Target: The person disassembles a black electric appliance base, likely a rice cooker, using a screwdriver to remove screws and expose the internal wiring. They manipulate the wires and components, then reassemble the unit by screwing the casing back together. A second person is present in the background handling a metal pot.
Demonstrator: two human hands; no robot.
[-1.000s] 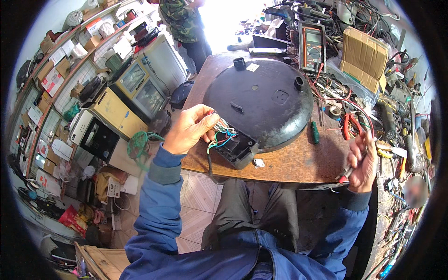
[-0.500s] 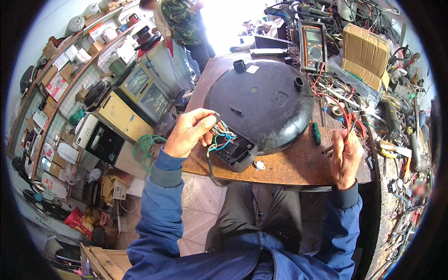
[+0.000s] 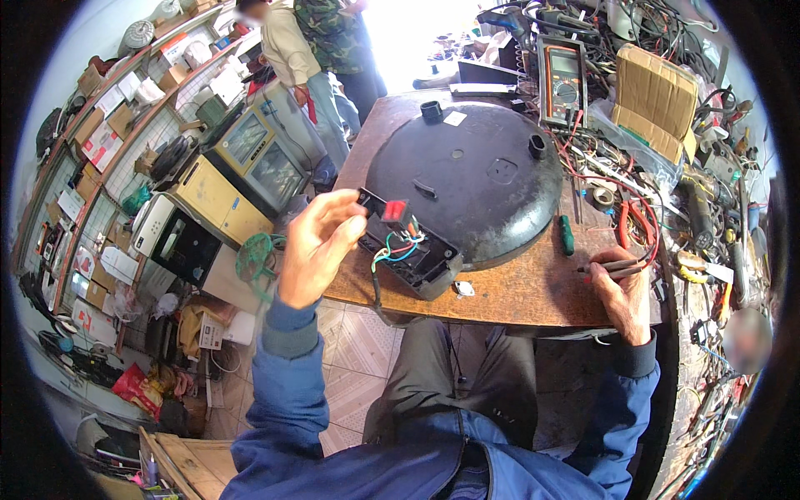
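Note:
My left hand (image 3: 321, 246) is raised with its fingers apart, beside a red rocker switch (image 3: 395, 211) that it does not hold. Coloured wires (image 3: 398, 250) run from the switch into an open black housing (image 3: 433, 271) on the rim of a large round black appliance cover (image 3: 467, 183). Over the table's right side, my right hand (image 3: 621, 287) closes on a pair of dark test probes (image 3: 618, 267), tips pointing left. Their leads loop toward a multimeter (image 3: 563, 83) at the back.
A green-handled screwdriver (image 3: 567, 236) and a small white metal part (image 3: 464, 289) lie on the wooden table (image 3: 517, 296). Red-handled pliers (image 3: 637, 223) rest beyond my right hand. Tangled cables and a cardboard box (image 3: 656, 100) crowd the right. A person (image 3: 292, 50) stands at the far left.
My left hand has let go of the wired part and drawn left, leaving the red switch in view. My right hand has turned, showing the probes level and pointing left.

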